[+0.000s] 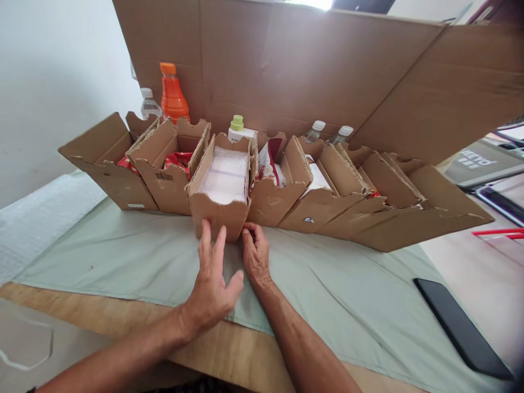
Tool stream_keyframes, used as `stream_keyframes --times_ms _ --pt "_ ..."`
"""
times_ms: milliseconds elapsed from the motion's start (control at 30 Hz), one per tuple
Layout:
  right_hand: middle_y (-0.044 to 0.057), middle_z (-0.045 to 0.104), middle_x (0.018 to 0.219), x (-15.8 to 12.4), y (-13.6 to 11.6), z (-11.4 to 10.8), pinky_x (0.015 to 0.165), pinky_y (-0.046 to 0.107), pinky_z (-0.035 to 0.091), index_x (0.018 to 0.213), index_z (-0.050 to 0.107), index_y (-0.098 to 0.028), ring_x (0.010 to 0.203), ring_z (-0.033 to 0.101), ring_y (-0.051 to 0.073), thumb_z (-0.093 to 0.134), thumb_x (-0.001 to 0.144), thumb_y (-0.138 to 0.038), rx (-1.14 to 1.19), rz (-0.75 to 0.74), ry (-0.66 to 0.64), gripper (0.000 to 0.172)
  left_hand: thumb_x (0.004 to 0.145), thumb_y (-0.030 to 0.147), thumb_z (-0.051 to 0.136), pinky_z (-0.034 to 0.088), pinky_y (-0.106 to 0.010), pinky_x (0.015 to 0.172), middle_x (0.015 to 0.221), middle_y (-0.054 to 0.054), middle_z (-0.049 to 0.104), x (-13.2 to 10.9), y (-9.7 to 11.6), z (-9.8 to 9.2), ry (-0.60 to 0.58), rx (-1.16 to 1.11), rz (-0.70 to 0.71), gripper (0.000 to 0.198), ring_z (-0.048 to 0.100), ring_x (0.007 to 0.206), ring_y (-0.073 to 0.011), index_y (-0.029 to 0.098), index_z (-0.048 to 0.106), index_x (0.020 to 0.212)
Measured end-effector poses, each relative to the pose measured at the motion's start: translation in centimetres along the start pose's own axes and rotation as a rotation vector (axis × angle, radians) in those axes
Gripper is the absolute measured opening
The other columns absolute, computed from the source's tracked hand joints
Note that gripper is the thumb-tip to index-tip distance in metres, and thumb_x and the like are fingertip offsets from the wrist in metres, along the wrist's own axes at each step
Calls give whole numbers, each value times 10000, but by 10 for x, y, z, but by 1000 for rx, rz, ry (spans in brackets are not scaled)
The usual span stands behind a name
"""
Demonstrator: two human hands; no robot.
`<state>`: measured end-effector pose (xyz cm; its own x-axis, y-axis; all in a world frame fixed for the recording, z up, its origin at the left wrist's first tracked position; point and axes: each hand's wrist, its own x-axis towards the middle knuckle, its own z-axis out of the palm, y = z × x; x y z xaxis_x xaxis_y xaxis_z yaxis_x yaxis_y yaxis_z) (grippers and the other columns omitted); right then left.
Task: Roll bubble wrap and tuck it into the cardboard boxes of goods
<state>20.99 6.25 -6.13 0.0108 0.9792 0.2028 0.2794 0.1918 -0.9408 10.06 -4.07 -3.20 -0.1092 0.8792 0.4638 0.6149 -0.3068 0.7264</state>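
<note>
A narrow cardboard box (pixel 221 221) stands in the middle of the row, jutting out a little toward me. Bubble-wrapped white packs (pixel 226 174) fill it. My left hand (pixel 213 289) is in front of this box with its fingers spread, the fingertips at or very near its front face. Beside the box's lower right corner, my right hand (pixel 256 254) has its fingers curled with the thumb against them. Whatever may be between those fingers is hidden.
More open cardboard boxes (pixel 268 204) holding packets flank it on a green cloth (pixel 311 295). Behind them are an orange bottle (pixel 173 98), a green-capped white bottle (pixel 241 130) and a tall cardboard panel (pixel 286 65). A black phone (pixel 462 327) lies at the right.
</note>
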Motion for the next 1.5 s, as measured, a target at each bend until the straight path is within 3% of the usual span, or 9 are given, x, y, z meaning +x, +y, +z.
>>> stream_keyframes --times_ms 267,467,633,767,867,1067,1167,1300,1500 --pt "78 738 944 5 2 1 840 369 571 1022 657 -200 867 698 223 508 885 -405 36 41 22 288 850 127 590 212 -628 1296 1779 -184 54 67 -46 10 -58 34 64 851 116 1642 -367 216 273 1635" --pt "75 756 911 1 4 0 797 356 573 976 675 -196 839 713 214 500 904 -405 17 -19 -9 282 891 185 590 578 -597 1039 1704 -190 336 34 -49 -36 -276 80 -61 593 351 1560 -411 200 544 1482" --pt "47 757 930 -2 -39 8 837 327 557 1065 700 -217 853 694 182 550 912 -343 -14 -186 -103 249 931 189 572 671 -355 619 1534 -184 567 -14 -82 -83 -31 219 -118 348 489 1461 -429 209 697 1255" --pt "-8 742 897 22 -111 35 805 298 535 1501 501 -259 767 667 150 504 958 -251 -213 -443 -286 544 949 179 562 659 -544 899 1469 -178 615 -31 -100 -89 125 287 -71 296 509 1447 -416 209 696 1211" --pt "-7 741 820 53 -155 63 743 321 490 1595 395 -249 728 665 195 538 935 -211 -540 -473 -389 676 954 177 574 530 -628 1105 1495 -172 592 -29 -97 -88 216 265 -67 343 504 1460 -391 208 653 1287" --pt "34 753 818 63 -167 90 666 286 376 1042 706 -215 737 673 200 510 989 -216 -761 -485 -305 203 998 304 602 372 -551 1254 1660 -134 424 -28 -88 -93 427 -41 -263 583 394 1548 -332 264 453 1561" --pt "8 741 790 25 -161 71 658 259 396 936 677 -210 684 654 150 509 991 -197 -598 -628 -329 177 1040 382 552 259 -485 1316 1693 -100 387 -27 -93 -97 605 -288 -311 580 351 1575 -288 273 422 1595" --pt "-19 731 767 -33 -161 5 659 215 466 944 674 -211 652 668 110 535 990 -167 -438 -719 -345 153 1040 461 533 282 -448 1307 1630 -96 480 -20 -96 -100 819 -508 -333 510 412 1542 -268 253 543 1506" --pt "12 792 859 -69 -136 -119 567 210 544 1068 744 -264 679 740 153 647 962 -345 -460 -334 -21 165 975 551 608 307 -477 1304 1536 -74 590 -38 -68 -94 675 -703 -353 530 499 1483 -288 283 615 1432"
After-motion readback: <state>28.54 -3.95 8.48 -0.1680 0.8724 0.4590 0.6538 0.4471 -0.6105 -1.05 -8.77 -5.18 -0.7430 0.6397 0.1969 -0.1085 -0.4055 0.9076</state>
